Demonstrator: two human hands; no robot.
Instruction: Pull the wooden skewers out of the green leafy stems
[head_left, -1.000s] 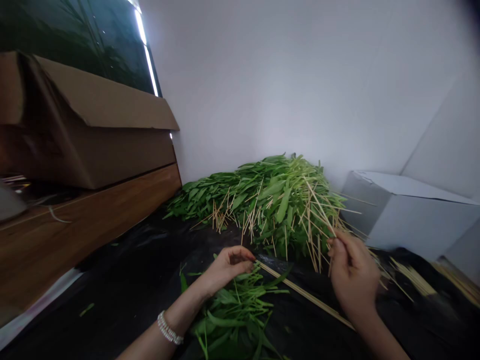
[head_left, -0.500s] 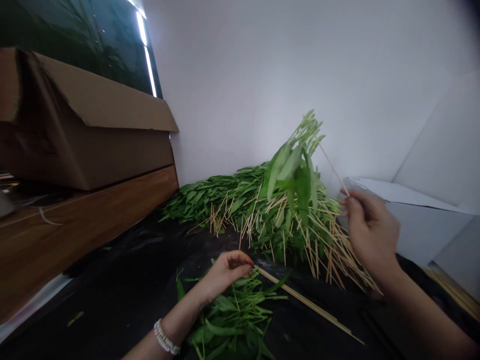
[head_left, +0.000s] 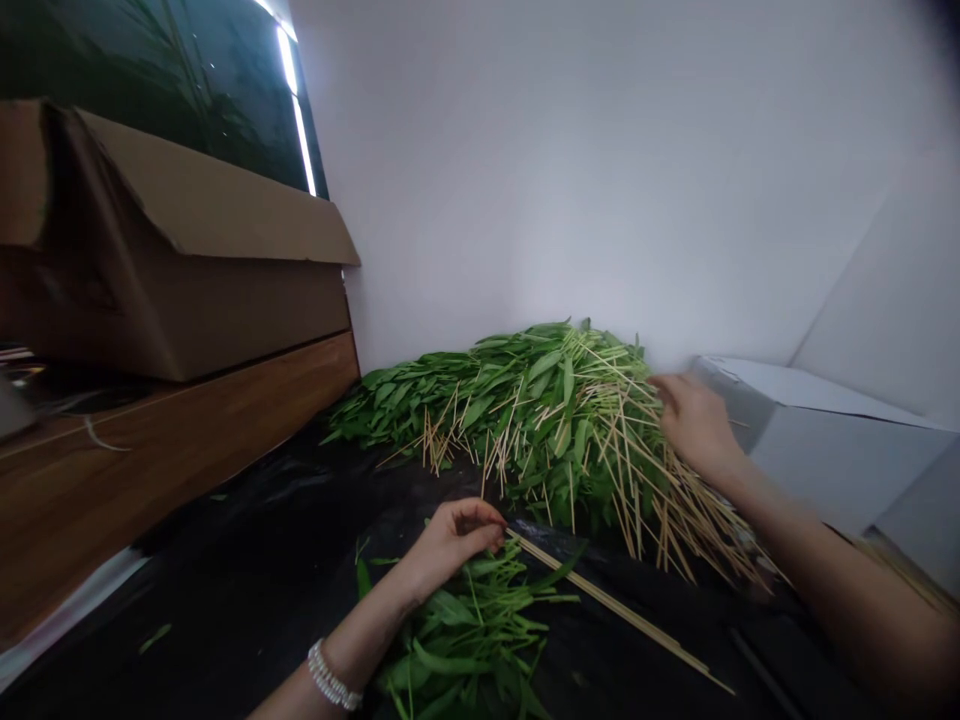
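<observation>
My left hand (head_left: pixel 471 532) is pinched on the end of a few thin wooden skewers (head_left: pixel 622 612), which slant down to the right. Under it lies a small bunch of loose leafy greens (head_left: pixel 465 645) with cut stems. At the right end of a large heap of skewered greens (head_left: pixel 540 370) is my right hand (head_left: pixel 694 420), its fingers closed by the stems. A thin skewer (head_left: pixel 739 423) pokes out behind that hand; the rest of it is hidden by the fingers and the heap. Many bare skewer ends stick out of the heap's front.
Black sheeting (head_left: pixel 285 570) covers the work surface. An open cardboard box (head_left: pixel 247 300) stands on a wooden top (head_left: pixel 292 400) at left. At right is a white box (head_left: pixel 847 450), and a pale wall (head_left: pixel 562 180) rises behind the heap.
My right hand has moved left and slightly up, lowering the skewered bunch of greens from mid-air onto the heap's top. My left hand has stayed still.
</observation>
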